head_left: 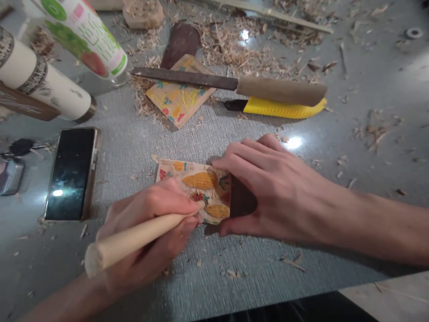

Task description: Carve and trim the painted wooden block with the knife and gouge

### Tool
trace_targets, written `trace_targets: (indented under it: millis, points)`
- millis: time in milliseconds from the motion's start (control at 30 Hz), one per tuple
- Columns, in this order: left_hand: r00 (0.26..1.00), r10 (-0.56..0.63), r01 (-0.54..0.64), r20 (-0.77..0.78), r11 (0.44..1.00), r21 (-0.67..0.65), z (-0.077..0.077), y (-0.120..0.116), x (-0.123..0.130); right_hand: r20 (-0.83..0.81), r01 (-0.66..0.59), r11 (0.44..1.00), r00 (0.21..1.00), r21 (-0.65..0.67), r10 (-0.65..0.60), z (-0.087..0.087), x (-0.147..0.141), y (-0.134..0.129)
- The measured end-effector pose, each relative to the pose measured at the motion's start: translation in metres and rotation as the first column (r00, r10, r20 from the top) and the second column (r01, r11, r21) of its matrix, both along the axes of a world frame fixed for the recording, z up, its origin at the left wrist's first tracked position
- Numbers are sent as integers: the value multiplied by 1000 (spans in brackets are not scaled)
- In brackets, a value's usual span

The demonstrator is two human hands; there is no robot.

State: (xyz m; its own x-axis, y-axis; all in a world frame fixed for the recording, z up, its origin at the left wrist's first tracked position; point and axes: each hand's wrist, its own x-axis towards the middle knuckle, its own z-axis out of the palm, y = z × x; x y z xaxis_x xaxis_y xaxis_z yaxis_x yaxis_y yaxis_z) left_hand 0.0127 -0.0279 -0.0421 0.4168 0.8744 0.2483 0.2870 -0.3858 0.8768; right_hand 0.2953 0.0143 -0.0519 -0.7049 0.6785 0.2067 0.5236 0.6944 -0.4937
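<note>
My left hand (150,219) is closed round a pale wooden-handled tool (134,241), its narrow end resting on a small painted wooden piece (201,181). My fingers hide the tool's tip. Orange, red and green shapes mark the piece's face. At its right end, my right hand (264,188) grips it between thumb and fingers, over a dark brown part (241,199). Farther back lies a second painted piece (182,103), with a file (184,77) across it. The file's wrapped handle (281,89) rests against a yellow cutter (284,108).
A phone (72,174) lies at the left, near keys (22,146). Behind it are a white cylinder (60,89) and a printed bottle (90,42). Wood shavings (231,44) and a long stick (284,17) cover the back of the grey table (127,143).
</note>
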Motion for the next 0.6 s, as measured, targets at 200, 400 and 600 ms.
trace_targets:
  millis: [200, 400, 600]
  points:
    - [998, -35, 34, 56, 999, 17, -3, -2, -1, -18, -3, 1000, 1000, 3, 3, -2, -2, -2]
    - [998, 31, -29, -46, 999, 39, -5, -7, -8, -30, 11, 1000, 999, -8, -11, -3, -3, -4]
    - [995, 69, -64, -72, 995, 78, -3, -10, -3, -32, 17, 1000, 999, 1, -17, -3, -3, -5]
